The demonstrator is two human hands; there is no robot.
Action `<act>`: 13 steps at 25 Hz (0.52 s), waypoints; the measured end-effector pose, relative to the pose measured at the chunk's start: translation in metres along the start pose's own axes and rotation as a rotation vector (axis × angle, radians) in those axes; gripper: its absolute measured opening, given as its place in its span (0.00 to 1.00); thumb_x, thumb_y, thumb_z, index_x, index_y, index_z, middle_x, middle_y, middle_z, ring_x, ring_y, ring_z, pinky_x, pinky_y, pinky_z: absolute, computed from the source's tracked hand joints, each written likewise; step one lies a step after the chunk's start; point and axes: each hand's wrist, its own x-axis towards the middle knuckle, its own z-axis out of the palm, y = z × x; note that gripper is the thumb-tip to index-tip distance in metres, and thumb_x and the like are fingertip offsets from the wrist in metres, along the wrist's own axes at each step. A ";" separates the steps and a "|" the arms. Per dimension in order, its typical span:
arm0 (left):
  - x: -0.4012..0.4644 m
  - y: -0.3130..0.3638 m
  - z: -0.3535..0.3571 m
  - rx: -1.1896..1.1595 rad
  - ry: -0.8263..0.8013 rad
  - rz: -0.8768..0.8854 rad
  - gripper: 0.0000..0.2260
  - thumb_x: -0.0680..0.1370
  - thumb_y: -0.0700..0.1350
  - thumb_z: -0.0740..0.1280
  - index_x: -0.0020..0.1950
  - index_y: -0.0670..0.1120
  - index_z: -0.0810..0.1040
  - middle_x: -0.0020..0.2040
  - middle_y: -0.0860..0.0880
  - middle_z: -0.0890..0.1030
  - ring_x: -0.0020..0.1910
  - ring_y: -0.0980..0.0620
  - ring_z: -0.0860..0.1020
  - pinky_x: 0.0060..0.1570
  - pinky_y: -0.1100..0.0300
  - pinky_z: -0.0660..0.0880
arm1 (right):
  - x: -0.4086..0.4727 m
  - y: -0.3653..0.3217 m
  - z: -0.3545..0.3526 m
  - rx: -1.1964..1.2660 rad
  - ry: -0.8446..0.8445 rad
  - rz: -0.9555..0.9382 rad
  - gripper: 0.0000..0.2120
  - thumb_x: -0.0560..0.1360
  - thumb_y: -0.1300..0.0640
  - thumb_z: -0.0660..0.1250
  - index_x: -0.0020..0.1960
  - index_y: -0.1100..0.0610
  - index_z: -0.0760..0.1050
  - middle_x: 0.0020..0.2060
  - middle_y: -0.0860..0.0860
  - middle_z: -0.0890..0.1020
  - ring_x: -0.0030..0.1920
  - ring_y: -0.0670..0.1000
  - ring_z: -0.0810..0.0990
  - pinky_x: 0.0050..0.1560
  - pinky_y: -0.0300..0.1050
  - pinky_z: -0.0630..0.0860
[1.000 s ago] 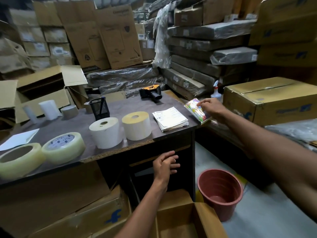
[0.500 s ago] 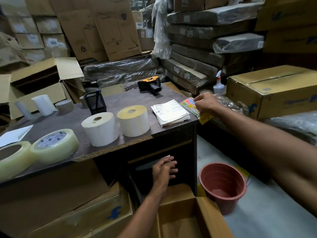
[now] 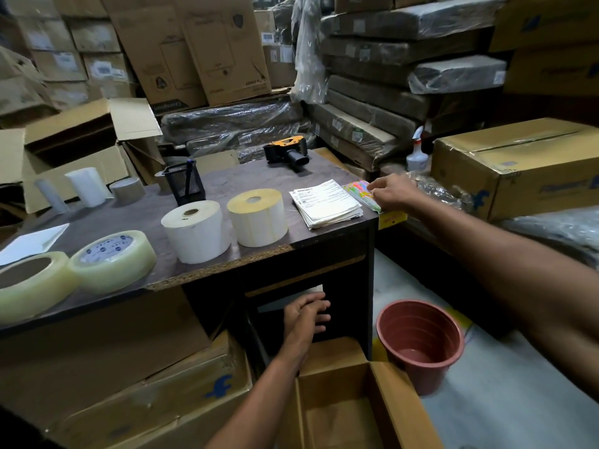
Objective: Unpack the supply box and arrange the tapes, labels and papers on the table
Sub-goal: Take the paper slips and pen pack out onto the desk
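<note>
Two hands busy: right hand (image 3: 390, 193) pinching colourful label pack (image 3: 358, 193) at table (image 3: 259, 186) far-right corner, best nudged inward beside papers (image 3: 325, 202); left hand (image 3: 306, 315) relaxed, empty, below.

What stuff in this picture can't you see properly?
Head view only:
- Open supply box: its front is cut off by the bottom edge.
- Colourful packet: the right hand covers part of it.
- Paper stack: print too small to read.
- Left hand: in shadow under the table; whether it holds anything is unclear.
</note>
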 end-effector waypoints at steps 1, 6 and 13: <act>-0.001 -0.002 -0.003 0.003 -0.002 -0.009 0.09 0.78 0.39 0.67 0.55 0.47 0.83 0.49 0.44 0.86 0.42 0.48 0.82 0.37 0.59 0.76 | -0.010 0.000 -0.002 0.009 0.010 -0.022 0.26 0.64 0.47 0.57 0.60 0.37 0.78 0.62 0.56 0.79 0.62 0.63 0.75 0.66 0.56 0.73; -0.001 -0.017 -0.014 0.019 0.009 -0.031 0.09 0.78 0.39 0.67 0.55 0.47 0.82 0.49 0.44 0.86 0.42 0.48 0.82 0.34 0.60 0.76 | -0.034 0.012 0.002 0.330 0.253 -0.099 0.21 0.73 0.42 0.56 0.59 0.47 0.79 0.54 0.56 0.82 0.59 0.58 0.77 0.63 0.59 0.74; -0.010 -0.056 -0.023 0.094 0.026 -0.089 0.08 0.78 0.38 0.68 0.55 0.45 0.82 0.42 0.48 0.85 0.34 0.55 0.82 0.28 0.64 0.75 | -0.136 0.038 0.056 0.848 0.612 0.243 0.13 0.79 0.51 0.57 0.57 0.52 0.77 0.53 0.52 0.81 0.53 0.52 0.78 0.53 0.42 0.71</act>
